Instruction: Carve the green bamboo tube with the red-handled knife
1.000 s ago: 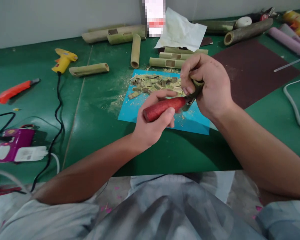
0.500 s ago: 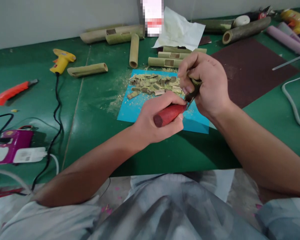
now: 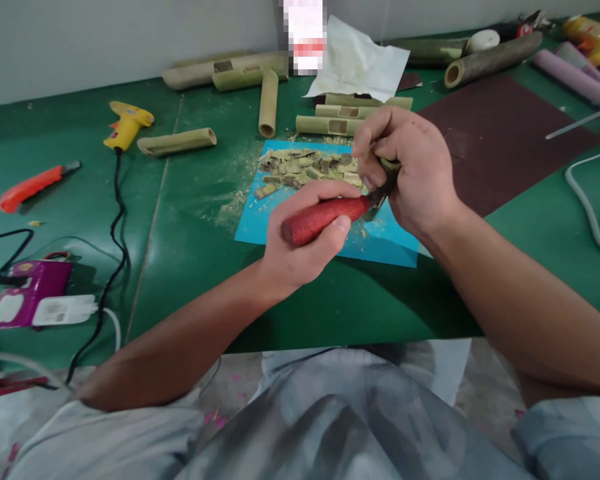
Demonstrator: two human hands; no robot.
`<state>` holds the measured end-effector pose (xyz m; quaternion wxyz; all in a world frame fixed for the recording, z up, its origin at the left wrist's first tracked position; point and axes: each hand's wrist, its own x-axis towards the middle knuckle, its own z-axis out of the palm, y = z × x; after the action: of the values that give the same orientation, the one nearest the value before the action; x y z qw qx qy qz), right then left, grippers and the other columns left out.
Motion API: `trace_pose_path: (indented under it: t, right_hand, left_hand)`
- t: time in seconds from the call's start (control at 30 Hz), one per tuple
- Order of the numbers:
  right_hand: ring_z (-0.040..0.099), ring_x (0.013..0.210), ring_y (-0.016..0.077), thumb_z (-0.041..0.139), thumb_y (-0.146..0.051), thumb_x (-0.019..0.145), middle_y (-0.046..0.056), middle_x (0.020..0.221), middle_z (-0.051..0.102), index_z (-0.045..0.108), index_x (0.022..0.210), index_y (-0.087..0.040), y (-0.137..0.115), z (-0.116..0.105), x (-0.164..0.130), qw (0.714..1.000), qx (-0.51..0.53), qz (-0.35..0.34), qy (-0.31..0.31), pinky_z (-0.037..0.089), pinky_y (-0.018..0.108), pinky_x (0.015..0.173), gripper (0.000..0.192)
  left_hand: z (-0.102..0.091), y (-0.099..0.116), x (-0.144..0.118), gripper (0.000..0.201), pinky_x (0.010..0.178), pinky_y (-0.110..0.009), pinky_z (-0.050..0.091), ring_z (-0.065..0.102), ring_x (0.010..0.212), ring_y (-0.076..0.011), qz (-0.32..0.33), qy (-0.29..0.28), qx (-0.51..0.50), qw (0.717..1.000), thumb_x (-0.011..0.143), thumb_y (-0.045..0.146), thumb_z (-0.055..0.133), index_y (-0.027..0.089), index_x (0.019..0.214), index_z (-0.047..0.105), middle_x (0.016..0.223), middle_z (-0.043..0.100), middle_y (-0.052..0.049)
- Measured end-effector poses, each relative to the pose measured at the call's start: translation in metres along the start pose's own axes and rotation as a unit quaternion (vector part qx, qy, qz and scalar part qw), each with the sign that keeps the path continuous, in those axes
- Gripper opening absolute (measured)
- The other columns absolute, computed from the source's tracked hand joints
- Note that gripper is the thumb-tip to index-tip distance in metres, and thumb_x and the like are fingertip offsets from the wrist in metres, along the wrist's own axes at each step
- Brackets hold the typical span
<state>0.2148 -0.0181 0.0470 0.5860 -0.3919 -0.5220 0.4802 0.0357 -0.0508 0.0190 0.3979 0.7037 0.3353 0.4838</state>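
Observation:
My left hand is wrapped round the red wooden handle of a carving knife, its thumb lying along the handle. The dark metal end of the tool points right, at my right hand. My right hand's fingers are curled round a small greenish-brown piece of bamboo, mostly hidden by the fingers. Tool and bamboo meet between the two hands. Below them lies a blue sheet with a heap of bamboo chips and shavings on it.
Behind the sheet lie notched bamboo tubes and a white paper. To the left are a yellow glue gun, an orange cutter and a purple power strip with cables. A brown sheet lies right.
My left hand has drawn back a little to the left with the red handle, and more of the handle shows. My right hand has hardly moved.

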Motion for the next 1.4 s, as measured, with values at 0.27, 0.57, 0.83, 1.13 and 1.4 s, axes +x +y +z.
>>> trace_pose_path:
  t: [0.27,0.57,0.83,1.13,1.4]
  right_hand:
    - [0.027,0.053,0.0187,0.054,-0.017,0.082,-0.002,0.052,0.040,0.069,0.071,-0.028,0.004,0.000,0.001,0.998,0.054,-0.040,-0.022,0.032,0.035,0.056,0.022]
    - [0.024,0.049,0.0172,0.051,-0.015,0.075,-0.002,0.049,0.038,0.069,0.066,-0.028,0.000,0.005,0.001,0.998,0.053,-0.029,0.013,0.023,0.035,0.051,0.024]
    - [0.030,0.051,0.0190,0.061,-0.032,0.076,-0.002,0.051,0.036,0.065,0.068,-0.031,0.003,0.002,0.003,1.000,0.017,0.005,0.014,0.038,0.034,0.047,0.009]
    - [0.028,0.051,0.0198,0.056,-0.025,0.078,-0.003,0.049,0.036,0.067,0.067,-0.032,0.002,0.000,0.002,1.000,0.015,-0.019,-0.002,0.034,0.035,0.053,0.017]
    - [0.027,0.047,0.0159,0.052,-0.019,0.078,-0.005,0.047,0.039,0.070,0.068,-0.027,0.002,-0.001,0.003,0.999,0.048,-0.018,-0.012,0.029,0.033,0.052,0.022]
  left_hand:
    - [-0.004,0.017,0.010,0.017,0.079,-0.036,0.062,0.074,0.079,-0.0195,0.022,-0.042,0.019,0.999,0.093,0.031,0.071,0.022,0.105,0.079,0.078,0.074,-0.001]
    - [-0.003,0.026,0.018,0.012,0.080,-0.035,0.060,0.072,0.083,-0.0185,0.064,-0.081,0.067,0.992,0.090,0.027,0.068,0.023,0.098,0.075,0.094,0.079,-0.003]
    - [0.001,0.018,0.018,0.016,0.071,-0.031,0.056,0.067,0.071,-0.0157,0.088,-0.115,0.134,0.980,0.082,0.024,0.065,0.023,0.096,0.071,0.085,0.077,-0.001]
    - [-0.001,0.012,0.008,0.023,0.080,-0.035,0.061,0.076,0.084,-0.0211,0.096,-0.140,0.164,0.972,0.084,0.025,0.067,0.025,0.106,0.074,0.098,0.082,-0.004]
    - [-0.002,-0.010,0.003,0.024,0.042,-0.027,0.046,0.054,0.043,-0.0095,-0.057,0.084,-0.101,0.990,0.090,0.047,0.073,0.024,0.092,0.079,0.067,0.071,0.003]
